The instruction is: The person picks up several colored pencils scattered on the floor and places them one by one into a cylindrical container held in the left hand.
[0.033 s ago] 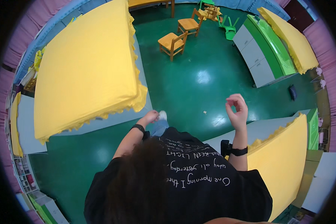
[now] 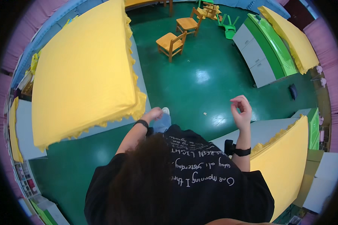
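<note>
The left hand (image 2: 153, 114) was loosely curled near the front right corner of a yellow cover (image 2: 82, 75); the right hand (image 2: 243, 111) was raised with bent fingers above the green floor (image 2: 199, 95). Toward the floor's far edge, two wooden chairs (image 2: 168, 41) stood near each other.

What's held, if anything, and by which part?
No held thing shows: right hand is loosely curled, nothing visible in its grip; left hand is partly closed, contents can't be told.

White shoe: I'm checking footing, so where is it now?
The white shoe is near the head view's centre, against the green floor, just right of the left hand.
</note>
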Motion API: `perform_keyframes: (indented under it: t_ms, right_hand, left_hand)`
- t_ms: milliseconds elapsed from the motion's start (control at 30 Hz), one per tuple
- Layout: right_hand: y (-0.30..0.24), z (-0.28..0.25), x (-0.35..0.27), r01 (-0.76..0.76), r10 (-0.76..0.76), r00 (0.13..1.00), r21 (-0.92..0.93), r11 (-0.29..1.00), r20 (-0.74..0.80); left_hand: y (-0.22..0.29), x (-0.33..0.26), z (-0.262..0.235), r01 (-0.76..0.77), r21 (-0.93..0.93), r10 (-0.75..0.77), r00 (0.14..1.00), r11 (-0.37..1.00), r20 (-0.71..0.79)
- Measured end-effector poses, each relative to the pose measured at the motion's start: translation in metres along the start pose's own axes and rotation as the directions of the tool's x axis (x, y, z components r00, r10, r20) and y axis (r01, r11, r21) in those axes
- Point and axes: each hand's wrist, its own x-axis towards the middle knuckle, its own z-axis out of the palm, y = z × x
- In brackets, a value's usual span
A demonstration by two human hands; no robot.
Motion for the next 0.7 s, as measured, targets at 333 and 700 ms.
perform_keyframes:
  t_ms: [333,700]
  right_hand:
    - [0.058,-0.036,0.164,-0.130,0.098,0.962,-0.114,0.985,-0.255]
    - [0.202,-0.097,0.344,-0.393,0.348,0.883,-0.091,0.915,-0.314]
  left_hand:
    - [0.218,0.214,-0.036,-0.200,0.074,0.190,0.974,0.977,0.121]
    - [0.320,0.434,-0.138,0.119,-0.069,-0.122,0.991,0.991,-0.046]
